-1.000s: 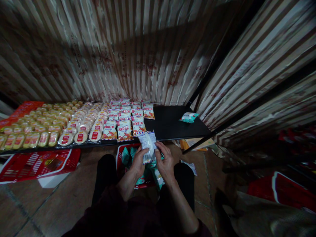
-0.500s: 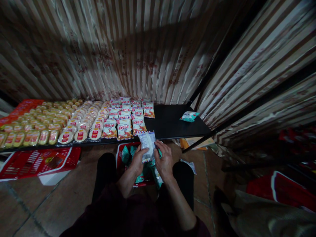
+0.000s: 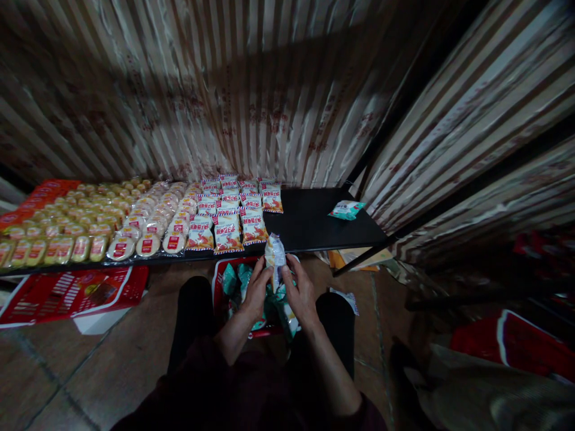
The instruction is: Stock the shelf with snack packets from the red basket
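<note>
The left hand (image 3: 257, 288) and right hand (image 3: 300, 291) pinch a white snack packet (image 3: 275, 257) between their fingers from both sides, probably for steadiness, above the red basket (image 3: 217, 293). Its upper end projects beyond the fingertips towards the black shelf (image 3: 309, 224), where shrimp-printed snack packets (image 3: 227, 232) lie face-up, seemingly so labels show.

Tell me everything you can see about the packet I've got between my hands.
The packet is a small, whitish pouch, shiny and creased like plastic film, with bluish printing too blurred to read. It's turned partly edge-on, so it looks narrow, its length pointing away from you. Your left hand and right hand hold its sides above the red basket. Whether its far end touches the shelf is unclear.
</note>
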`<state>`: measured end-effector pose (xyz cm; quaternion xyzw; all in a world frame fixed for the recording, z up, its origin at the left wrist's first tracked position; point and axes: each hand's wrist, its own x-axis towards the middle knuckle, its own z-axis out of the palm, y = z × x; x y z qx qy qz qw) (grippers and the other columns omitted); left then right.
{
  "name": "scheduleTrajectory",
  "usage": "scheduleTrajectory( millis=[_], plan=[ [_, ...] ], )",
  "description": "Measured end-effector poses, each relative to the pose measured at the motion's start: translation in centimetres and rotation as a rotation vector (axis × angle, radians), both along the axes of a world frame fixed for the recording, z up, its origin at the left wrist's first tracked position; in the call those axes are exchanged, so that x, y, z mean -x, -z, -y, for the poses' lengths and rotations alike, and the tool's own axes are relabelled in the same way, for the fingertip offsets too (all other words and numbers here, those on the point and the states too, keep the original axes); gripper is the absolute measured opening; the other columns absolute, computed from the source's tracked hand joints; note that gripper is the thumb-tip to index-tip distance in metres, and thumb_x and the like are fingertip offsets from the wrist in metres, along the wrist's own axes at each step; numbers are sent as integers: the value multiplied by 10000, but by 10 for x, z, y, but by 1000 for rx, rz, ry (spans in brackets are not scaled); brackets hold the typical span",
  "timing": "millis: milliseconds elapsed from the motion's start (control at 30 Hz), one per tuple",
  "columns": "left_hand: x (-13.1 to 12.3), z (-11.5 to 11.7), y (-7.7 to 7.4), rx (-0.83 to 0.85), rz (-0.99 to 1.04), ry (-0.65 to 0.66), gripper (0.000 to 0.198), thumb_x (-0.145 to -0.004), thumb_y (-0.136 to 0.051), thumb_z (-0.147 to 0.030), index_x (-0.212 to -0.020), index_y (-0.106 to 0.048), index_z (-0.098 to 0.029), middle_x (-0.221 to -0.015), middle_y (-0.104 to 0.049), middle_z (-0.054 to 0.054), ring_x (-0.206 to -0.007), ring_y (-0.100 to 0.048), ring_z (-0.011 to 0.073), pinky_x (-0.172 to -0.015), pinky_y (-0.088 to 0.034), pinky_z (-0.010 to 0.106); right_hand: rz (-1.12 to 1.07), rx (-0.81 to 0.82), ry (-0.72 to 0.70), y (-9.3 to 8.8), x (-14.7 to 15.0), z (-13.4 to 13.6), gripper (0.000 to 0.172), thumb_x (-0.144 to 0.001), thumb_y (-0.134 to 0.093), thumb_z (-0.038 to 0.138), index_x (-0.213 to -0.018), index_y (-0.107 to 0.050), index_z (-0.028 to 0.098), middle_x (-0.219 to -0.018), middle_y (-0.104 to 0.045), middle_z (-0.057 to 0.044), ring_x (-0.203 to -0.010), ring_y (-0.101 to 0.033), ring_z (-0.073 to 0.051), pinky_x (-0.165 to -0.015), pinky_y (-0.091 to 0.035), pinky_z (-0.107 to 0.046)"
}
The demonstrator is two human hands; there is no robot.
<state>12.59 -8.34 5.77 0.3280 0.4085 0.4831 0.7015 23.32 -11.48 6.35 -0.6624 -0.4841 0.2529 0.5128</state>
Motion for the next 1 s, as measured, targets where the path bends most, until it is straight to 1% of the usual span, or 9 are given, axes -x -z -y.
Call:
scheduleTrajectory(
  millis=[100,200,367,467,567,667,767,867,1000],
  plan=[
    [-1,1,0,-16,-118,-9,397,-806,-592,-376,-1182,-619,-253,-1355,-546,42,-1290,-452,231,-1056,-349,355,-116,37,-24,-1,-1,1,554,-812,-607,453,-1320,-511,252,-1304,-588,-76,-1158,-574,-266,-993,-435,-415],
    [-2,3,2,-95,-200,-13,378,-836,-553,-388,-1181,-622,-250,-1357,-542,47,-1285,-453,225,-1086,-317,375,-170,61,-13,1,-3,0,650,-726,-704,427,-1320,-508,252,-1238,-633,-67,-1148,-578,-280,-1005,-424,-427],
    [0,5,0,-188,-308,20,349,-864,-504,-369,-1162,-634,-244,-1281,-586,71,-1198,-518,233,-1044,-366,378,-283,82,9,9,-10,-3,585,-701,-721,392,-1246,-558,257,-1183,-657,-50,-1086,-607,-258,-988,-440,-418],
    [2,4,-1,-210,-392,4,318,-829,-559,-317,-1125,-648,-240,-1217,-616,74,-1156,-540,235,-1031,-373,374,-460,64,-5,12,-14,-5,543,-696,-725,400,-1197,-578,252,-1125,-680,-43,-1015,-640,-233,-930,-484,-393],
    [2,2,5,-161,-429,-55,337,-783,-628,-288,-1115,-641,-229,-1192,-630,79,-1148,-543,242,-1029,-369,384,-728,40,20,10,-14,-5,579,-683,-735,407,-1211,-552,254,-1075,-699,-36,-981,-659,-231,-880,-519,-395],
    [-1,0,14,-80,-350,-46,367,-758,-667,-303,-1108,-632,-199,-1168,-643,102,-1105,-575,245,-988,-409,380,-902,64,38,7,-14,-5,594,-666,-749,396,-1207,-551,249,-1023,-715,-36,-931,-681,-249,-832,-547,-415],
    [-4,-2,19,-13,-243,10,371,-738,-687,-302,-1083,-621,-182,-1064,-677,108,-981,-631,235,-856,-490,355,-927,72,34,7,-15,-7,595,-664,-751,394,-1209,-557,251,-977,-726,-35,-889,-694,-260,-780,-569,-412],
    [-7,-6,21,0,-203,24,334,-725,-685,-279,-1034,-614,-174,-978,-687,90,-882,-649,210,-726,-517,303,-901,71,36,9,-18,-9,609,-673,-746,425,-1227,-555,257,-977,-729,-37,-891,-695,-261,-769,-573,-404],
    [-11,-12,25,-61,-273,8,315,-740,-661,-264,-1040,-612,-183,-934,-691,58,-825,-647,170,-705,-508,263,-881,73,37,13,-23,-11,675,-663,-768,435,-1273,-529,270,-1073,-711,-43,-975,-674,-263,-837,-551,-410]
  ],
)
